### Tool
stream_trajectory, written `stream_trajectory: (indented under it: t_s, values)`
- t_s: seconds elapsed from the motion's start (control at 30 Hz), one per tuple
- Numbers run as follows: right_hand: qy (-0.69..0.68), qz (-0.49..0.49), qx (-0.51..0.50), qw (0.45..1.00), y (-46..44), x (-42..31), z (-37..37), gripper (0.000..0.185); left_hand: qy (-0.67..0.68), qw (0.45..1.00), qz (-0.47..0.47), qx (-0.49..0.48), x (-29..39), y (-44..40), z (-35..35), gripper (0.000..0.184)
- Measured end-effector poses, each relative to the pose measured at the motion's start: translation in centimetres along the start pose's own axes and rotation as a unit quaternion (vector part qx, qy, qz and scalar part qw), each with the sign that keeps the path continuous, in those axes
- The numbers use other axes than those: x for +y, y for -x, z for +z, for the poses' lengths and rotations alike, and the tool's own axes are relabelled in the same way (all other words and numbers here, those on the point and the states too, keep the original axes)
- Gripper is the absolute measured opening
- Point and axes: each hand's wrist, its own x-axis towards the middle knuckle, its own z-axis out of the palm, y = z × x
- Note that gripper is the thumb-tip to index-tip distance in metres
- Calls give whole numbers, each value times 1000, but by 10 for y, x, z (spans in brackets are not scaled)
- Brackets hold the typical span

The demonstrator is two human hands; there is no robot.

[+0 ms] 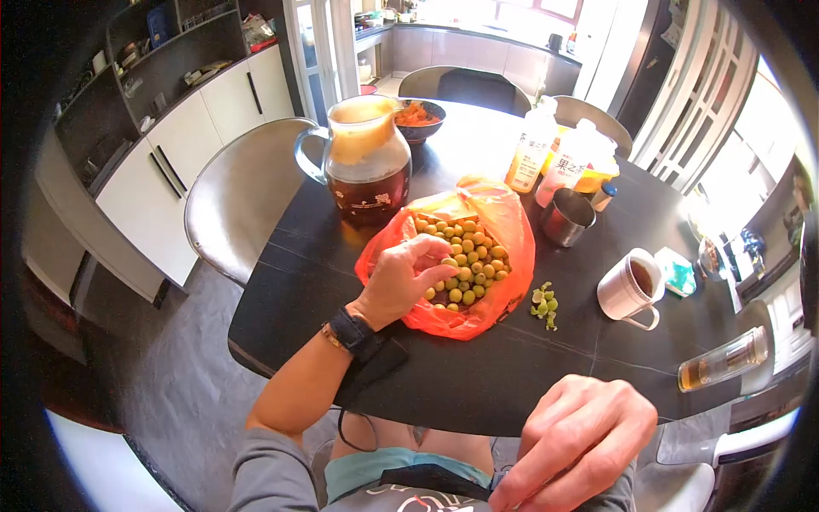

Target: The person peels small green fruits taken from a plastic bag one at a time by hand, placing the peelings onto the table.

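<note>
My left hand point(408, 277), with a dark watch on its wrist, reaches into an open red plastic bag point(503, 213). Its thumb and index finger close around a small green fruit point(450, 263) at the left of the heap. Many round yellow-green fruits point(479, 264) fill the bag. Near the front table edge, my right hand point(584, 439) is close to the camera with fingers curled downward and pressed together; what they hold, if anything, is hidden. Right of the bag lies a little pile of green peels point(544, 305).
On the dark table point(426, 375) stand a glass pitcher point(367, 171) of dark liquid, a bowl point(420, 128) of orange food, bottles point(531, 154), a metal cup point(567, 218), a white mug point(627, 288), a tissue pack point(676, 273) and a lying glass tumbler point(723, 360). Chairs surround it.
</note>
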Motion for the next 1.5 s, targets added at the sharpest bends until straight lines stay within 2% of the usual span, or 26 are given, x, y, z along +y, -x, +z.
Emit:
stream_trajectory:
  t_s: [0.17,0.27,0.33,0.37,0.4,0.43,0.47,0.57,0.63,0.73,0.83,0.9,0.93,1.0,1.03,1.1,1.27,1.33,1.43,1.5]
  values:
    - [-56,12,25,998,5,-2,5,12,-35,999,6,2,-3,0,-2,22]
    - [-42,127,-97,986,-1,-9,-24,9,6,1000,-13,3,-3,0,-2,22]
    - [140,194,-34,970,11,-1,-43,10,25,1000,-2,5,-3,0,-1,22]
    - [220,235,-10,947,17,4,-53,11,23,1000,-6,7,-3,0,-1,22]
    - [339,230,-6,912,24,19,-67,11,28,1000,0,8,-3,0,-1,23]
    - [324,384,82,861,29,21,-69,13,33,999,6,7,-3,-1,-2,23]
    - [364,422,94,825,34,32,-74,14,39,999,11,5,-3,-1,-1,24]
    - [415,418,72,805,58,58,-86,14,45,999,-17,7,2,0,-1,25]
    - [396,423,78,811,64,66,-87,15,59,998,-38,8,2,0,-2,26]
    - [364,447,105,810,66,72,-84,14,50,998,-9,-29,-5,1,-1,27]
    - [346,431,131,823,75,82,-83,13,54,998,-22,-38,-4,0,0,27]
    - [346,424,134,826,77,85,-82,13,-29,996,70,-42,-4,-2,-1,28]
    - [348,417,136,828,77,86,-81,12,-29,996,69,-42,0,-1,0,28]
    - [347,422,141,825,76,85,-80,13,39,998,-8,-51,9,1,1,29]
    - [345,428,146,822,75,84,-79,13,38,998,-9,-51,7,1,1,29]
    - [335,432,159,822,76,84,-78,13,129,990,-29,-46,2,2,2,31]
    - [319,447,188,814,75,83,-76,16,120,990,-35,-69,4,3,1,26]
    - [228,470,247,816,71,80,-72,16,128,989,-36,-71,4,3,2,24]
    - [240,423,236,841,77,86,-71,18,103,992,-14,-70,2,2,1,24]
    - [248,435,238,832,79,88,-70,18,117,991,-12,-56,3,3,2,22]
